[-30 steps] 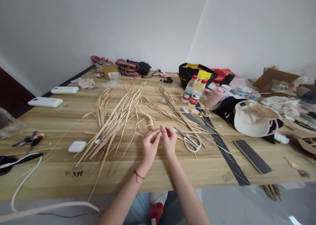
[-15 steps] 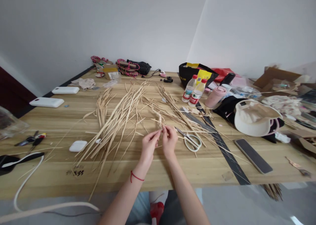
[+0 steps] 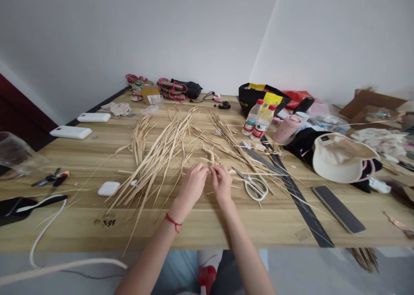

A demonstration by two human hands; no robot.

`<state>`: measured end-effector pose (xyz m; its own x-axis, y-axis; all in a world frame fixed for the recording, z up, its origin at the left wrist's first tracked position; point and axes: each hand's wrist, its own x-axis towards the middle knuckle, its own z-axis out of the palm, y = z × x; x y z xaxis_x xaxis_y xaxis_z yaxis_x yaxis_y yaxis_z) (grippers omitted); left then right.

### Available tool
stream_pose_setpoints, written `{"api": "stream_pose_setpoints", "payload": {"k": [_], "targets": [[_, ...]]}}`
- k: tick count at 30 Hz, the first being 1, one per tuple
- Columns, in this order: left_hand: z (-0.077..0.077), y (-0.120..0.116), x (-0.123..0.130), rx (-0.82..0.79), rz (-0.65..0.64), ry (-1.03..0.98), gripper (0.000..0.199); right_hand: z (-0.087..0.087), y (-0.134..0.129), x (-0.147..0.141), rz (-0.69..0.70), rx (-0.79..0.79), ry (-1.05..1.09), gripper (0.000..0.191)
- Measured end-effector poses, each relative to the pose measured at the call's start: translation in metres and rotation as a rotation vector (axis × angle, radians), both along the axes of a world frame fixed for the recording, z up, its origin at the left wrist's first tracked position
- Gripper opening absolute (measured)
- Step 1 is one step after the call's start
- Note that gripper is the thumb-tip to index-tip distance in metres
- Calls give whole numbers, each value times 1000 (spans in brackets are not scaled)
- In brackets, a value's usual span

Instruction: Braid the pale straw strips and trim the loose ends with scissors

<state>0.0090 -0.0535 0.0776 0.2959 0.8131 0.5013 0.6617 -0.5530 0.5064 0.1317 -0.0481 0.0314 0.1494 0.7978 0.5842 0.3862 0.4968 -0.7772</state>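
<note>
A pale braided straw cord (image 3: 211, 155) runs away from me over the table, its near end between my two hands. My left hand (image 3: 195, 180), with a red string on the wrist, has its fingers closed at that end. My right hand (image 3: 221, 183) pinches the braid beside it, the fingertips almost touching the left ones. Exactly which strand each hand grips is too small to see. Just right of my right hand lie open scissors (image 3: 254, 187) with pale green handles. Loose straw strips (image 3: 158, 157) spread out to the left, and another bunch (image 3: 229, 135) lies behind to the right.
On the right are two red-capped bottles (image 3: 262, 123), a pink cup (image 3: 287, 129), a white cap (image 3: 339, 157) and a phone (image 3: 338, 208). White power banks (image 3: 71, 132), an earphone case (image 3: 108, 188) and a cable (image 3: 42, 226) lie left. A black bag (image 3: 247, 97) stands behind.
My left hand has turned over, its back now more upward, and its fingers have shifted at the near end of the braid. My right hand stays pinched there. The whole view has shifted slightly.
</note>
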Motion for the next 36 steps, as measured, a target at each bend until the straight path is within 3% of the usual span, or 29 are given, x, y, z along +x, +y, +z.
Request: {"api": "stream_pose_setpoints", "payload": {"k": [5,10,13,19,25,36], "targets": [[5,17,-18,-135,-158,-142,14,6,1,3,72,-34,70,15],[-10,29,-28,-438,-277,-347,14,8,3,5,125,-66,207,15],[-18,29,-26,-487,-283,-494,16,7,4,5,163,-107,282,17],[-21,15,-10,-297,-163,-643,14,5,7,4,196,-203,503,20],[-27,7,-2,-48,-98,-563,14,3,7,3,155,-362,665,29],[-30,3,-2,9,-67,-553,10,4,5,1,226,-397,771,26]]}}
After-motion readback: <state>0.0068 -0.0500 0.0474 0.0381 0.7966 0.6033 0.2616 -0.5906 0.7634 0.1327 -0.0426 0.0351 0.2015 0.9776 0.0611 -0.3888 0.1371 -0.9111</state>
